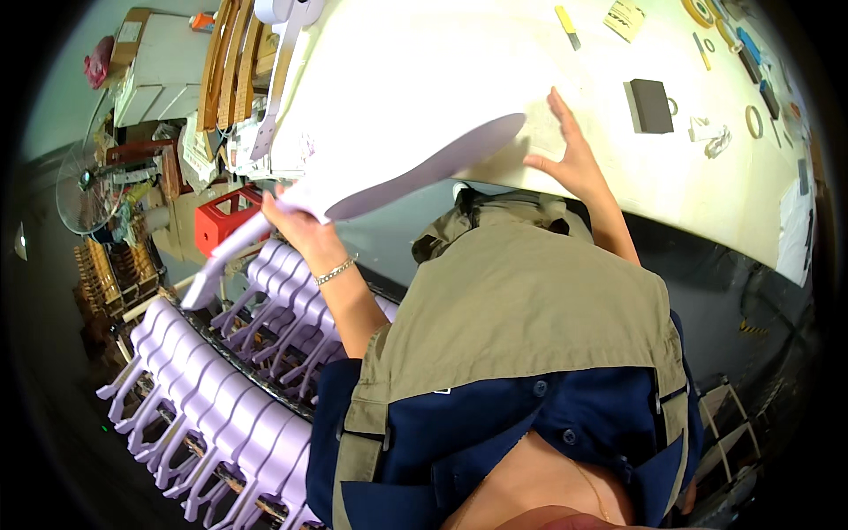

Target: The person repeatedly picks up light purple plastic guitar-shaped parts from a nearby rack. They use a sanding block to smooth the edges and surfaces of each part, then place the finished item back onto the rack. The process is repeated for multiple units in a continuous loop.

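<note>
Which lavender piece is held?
The lavender piece in the left hand, rounded tip toward the right hand; the racked pieces, lower left, are in neither hand.

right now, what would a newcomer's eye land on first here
Probably the long lilac piece in the left hand, its broad end pointing toward the open right hand, which is apart from it. Next, likely the rows of lilac parts at lower left, then the bright red plastic object just above them.

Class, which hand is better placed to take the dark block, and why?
Probably the right hand: it looks empty, open and nearer the dark block, while the left hand grips a lilac part.
</note>
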The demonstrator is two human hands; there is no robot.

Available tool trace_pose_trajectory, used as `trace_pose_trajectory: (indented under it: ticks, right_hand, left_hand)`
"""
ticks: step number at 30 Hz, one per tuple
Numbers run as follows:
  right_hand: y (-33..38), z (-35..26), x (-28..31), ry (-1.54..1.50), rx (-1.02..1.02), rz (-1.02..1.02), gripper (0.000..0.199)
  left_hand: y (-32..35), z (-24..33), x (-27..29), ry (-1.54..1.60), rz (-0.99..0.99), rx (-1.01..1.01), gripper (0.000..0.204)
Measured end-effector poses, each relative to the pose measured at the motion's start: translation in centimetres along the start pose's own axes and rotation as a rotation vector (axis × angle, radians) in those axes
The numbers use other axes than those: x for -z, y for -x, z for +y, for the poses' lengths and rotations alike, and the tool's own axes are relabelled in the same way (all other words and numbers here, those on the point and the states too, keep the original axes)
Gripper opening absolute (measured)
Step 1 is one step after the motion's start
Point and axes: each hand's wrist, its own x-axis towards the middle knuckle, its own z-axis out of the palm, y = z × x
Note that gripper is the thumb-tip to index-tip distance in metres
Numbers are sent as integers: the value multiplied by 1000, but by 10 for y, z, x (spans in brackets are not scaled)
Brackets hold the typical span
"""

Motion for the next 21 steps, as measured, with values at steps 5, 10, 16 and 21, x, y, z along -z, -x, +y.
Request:
trace_pose_trajectory:
  ticks: [5, 10, 16, 21]
  right_hand:
    - [3, -38, -29, -304, 85, -227, 119]
    - [6, -84, -33, -397, 230, -270, 119]
    - [9, -118, -34, -281, 505, -331, 123]
    - [15, -125, -30, -221, 574, -306, 119]
  left_hand:
    - [-52, -40, 113, 61, -220, 169, 48]
    - [-49, -114, 145, 100, -303, 374, 48]
    - [15, -138, 144, 211, -126, 609, 47]
    - [26, -148, 157, 246, -94, 692, 46]
